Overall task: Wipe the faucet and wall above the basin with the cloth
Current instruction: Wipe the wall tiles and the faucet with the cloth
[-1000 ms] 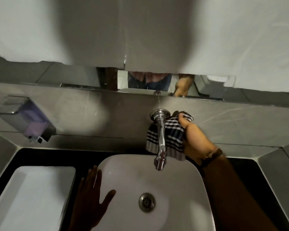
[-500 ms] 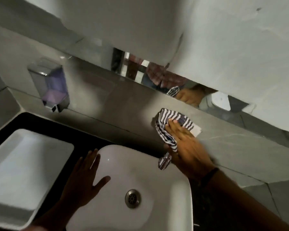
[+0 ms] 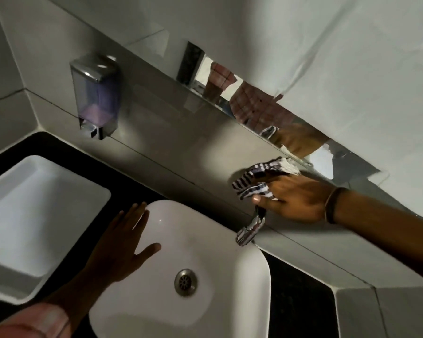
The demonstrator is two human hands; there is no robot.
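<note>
My right hand [image 3: 293, 198] grips a dark-and-white striped cloth [image 3: 257, 178] and presses it on the grey wall tile [image 3: 181, 152], at the base of the chrome faucet [image 3: 250, 229]. Only the faucet's spout end shows below my hand; its base is hidden under cloth and fingers. My left hand [image 3: 122, 247] lies flat with fingers spread on the left rim of the white basin [image 3: 242, 301], holding nothing.
A soap dispenser [image 3: 95, 93] with purple liquid hangs on the wall at the left. A second white basin [image 3: 34, 215] sits at the left on the black counter [image 3: 300, 301]. A mirror strip [image 3: 254, 111] under white covering runs above the tiles.
The view has tilted and swung left. My right hand carried the cloth from beside the faucet spout up over its base and onto the wall. My left hand stayed on the basin rim.
</note>
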